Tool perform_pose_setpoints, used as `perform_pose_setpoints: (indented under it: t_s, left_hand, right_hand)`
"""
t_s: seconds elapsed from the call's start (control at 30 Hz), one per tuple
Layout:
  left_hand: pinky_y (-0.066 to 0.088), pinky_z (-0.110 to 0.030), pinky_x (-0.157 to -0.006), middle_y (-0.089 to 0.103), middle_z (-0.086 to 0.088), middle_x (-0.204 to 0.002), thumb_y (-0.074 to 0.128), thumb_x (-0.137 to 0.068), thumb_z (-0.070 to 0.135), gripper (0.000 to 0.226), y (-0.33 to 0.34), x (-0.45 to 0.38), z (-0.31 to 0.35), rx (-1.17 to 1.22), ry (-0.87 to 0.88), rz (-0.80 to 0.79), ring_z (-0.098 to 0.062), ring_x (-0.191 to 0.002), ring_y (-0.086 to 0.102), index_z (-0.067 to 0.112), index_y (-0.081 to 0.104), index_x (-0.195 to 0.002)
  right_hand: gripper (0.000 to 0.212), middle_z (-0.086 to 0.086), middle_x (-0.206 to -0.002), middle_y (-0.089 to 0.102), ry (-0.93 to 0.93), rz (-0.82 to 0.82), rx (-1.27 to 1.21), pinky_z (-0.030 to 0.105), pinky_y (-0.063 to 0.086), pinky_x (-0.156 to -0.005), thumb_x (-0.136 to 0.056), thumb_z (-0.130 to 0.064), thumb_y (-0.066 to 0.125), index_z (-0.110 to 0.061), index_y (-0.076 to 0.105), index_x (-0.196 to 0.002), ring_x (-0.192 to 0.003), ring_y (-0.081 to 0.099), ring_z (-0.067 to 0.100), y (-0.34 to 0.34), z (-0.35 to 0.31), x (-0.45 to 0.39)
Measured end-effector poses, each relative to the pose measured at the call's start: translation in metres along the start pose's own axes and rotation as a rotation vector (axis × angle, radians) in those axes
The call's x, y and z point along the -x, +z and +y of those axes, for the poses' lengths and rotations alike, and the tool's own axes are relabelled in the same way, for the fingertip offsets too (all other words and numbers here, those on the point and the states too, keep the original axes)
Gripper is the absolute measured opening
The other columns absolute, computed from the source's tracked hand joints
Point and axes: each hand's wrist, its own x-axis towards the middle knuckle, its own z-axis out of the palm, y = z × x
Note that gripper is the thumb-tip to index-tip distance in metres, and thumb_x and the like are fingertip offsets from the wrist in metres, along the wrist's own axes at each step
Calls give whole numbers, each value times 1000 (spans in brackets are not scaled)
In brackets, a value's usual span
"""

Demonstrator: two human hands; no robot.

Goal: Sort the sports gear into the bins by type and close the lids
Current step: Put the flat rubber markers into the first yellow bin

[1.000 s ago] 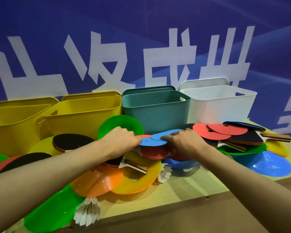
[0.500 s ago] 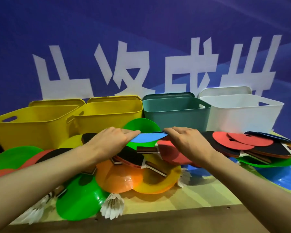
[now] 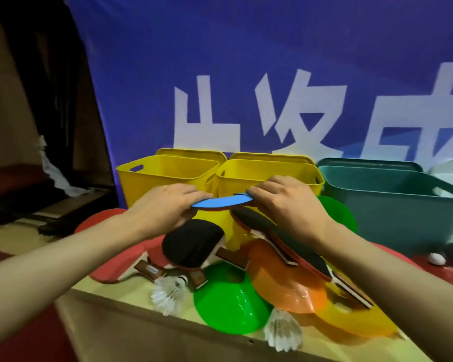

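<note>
head view: nearest, shuttlecocks (image 3: 168, 292) lie before the yellow bin (image 3: 270, 176). just short of that bin, left hand (image 3: 165, 205) and right hand (image 3: 283, 202) pinch opposite ends of the blue paddle (image 3: 221, 201). uneven grip could tip it onto the pile.

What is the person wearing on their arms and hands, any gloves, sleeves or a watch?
Nothing that shows. The left hand and right hand are bare, with no gloves or rings in sight. Both forearms are uncovered as far as the picture reaches, with no sleeve, watch or wristband.
</note>
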Motion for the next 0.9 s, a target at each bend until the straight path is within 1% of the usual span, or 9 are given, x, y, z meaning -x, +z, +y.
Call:
perform_pose_setpoints:
  t_s: [0.13, 0.33, 0.4, 0.47, 0.5, 0.57, 0.63, 0.7, 0.9]
  left_hand:
    - [51, -35, -52, 55, -3, -99, 79, -82, 19, 50, -11, 4, -49, -126, -33, 103, -27, -83, 62, 26, 67, -130]
    - [51, -41, -52, 48, -4, -105, 73, -88, 22, 44, -36, -30, -142, -209, -232, 211, -31, -80, 60, 31, 64, -131]
    - [50, -41, -56, 49, -5, -107, 70, -91, 17, 43, -23, -40, -174, -227, -343, 186, -32, -84, 60, 30, 64, -132]
    - [55, -49, -78, 46, -9, -127, 63, -92, 8, 62, 5, -42, -198, -216, -520, -88, -35, -106, 59, 29, 47, -149]
    - [51, -52, -95, 36, -14, -146, 57, -93, 3, 77, 21, -40, -205, -216, -611, -314, -41, -125, 51, 30, 26, -159]
    - [36, -52, -114, 2, -21, -166, 47, -94, -1, 96, 48, -31, -210, -211, -764, -636, -50, -146, 26, 30, -14, -160]
    - [36, -53, -115, 1, -20, -166, 49, -92, 0, 100, 63, -24, -208, -179, -751, -655, -50, -145, 25, 30, -20, -158]
    - [38, -55, -111, 14, -17, -161, 51, -91, 7, 94, 67, -23, -202, -159, -653, -592, -47, -138, 31, 31, -7, -161]
    - [36, -53, -114, 24, -11, -161, 49, -96, 20, 76, 54, -52, -138, -63, -431, -541, -39, -143, 28, 33, 12, -161]
  right_hand:
    - [39, -3, -107, 70, 1, 72, 59, 39, 42, -74, -90, -37, 73, -22, 63, -125, -98, 48, 24, 17, -9, -57]
    - [34, 3, -112, 72, 94, 165, 52, 35, 31, -71, -94, -29, 68, -18, 66, -127, -99, 52, 27, 41, 5, -173]
    - [32, 3, -116, 71, 129, 95, 15, 37, 31, -76, -98, -25, 64, -21, 64, -130, -107, 51, 28, 64, 3, -205]
    - [43, 4, -138, 59, 178, -181, -19, 54, 33, -100, -101, -30, 58, -30, 51, -144, -131, 42, 31, 98, -5, -220]
    - [55, 6, -153, 45, 224, -391, -15, 68, 22, -109, -100, -35, 59, -34, 39, -151, -144, 30, 35, 114, -10, -222]
    - [70, 9, -167, 20, 298, -685, 19, 81, 5, -108, -98, -36, 64, -36, 27, -157, -153, 9, 44, 139, -16, -214]
    - [58, 8, -164, 28, 286, -725, 6, 82, 12, -108, -99, -24, 63, -33, 41, -151, -151, 12, 45, 147, -16, -195]
    - [49, 6, -151, 48, 243, -613, 17, 76, 26, -107, -99, -21, 60, -32, 50, -145, -144, 30, 40, 139, -11, -171]
    - [30, 0, -125, 63, 227, -489, 24, 48, 48, -92, -100, -37, 50, -31, 64, -126, -121, 54, 29, 83, 21, -102]
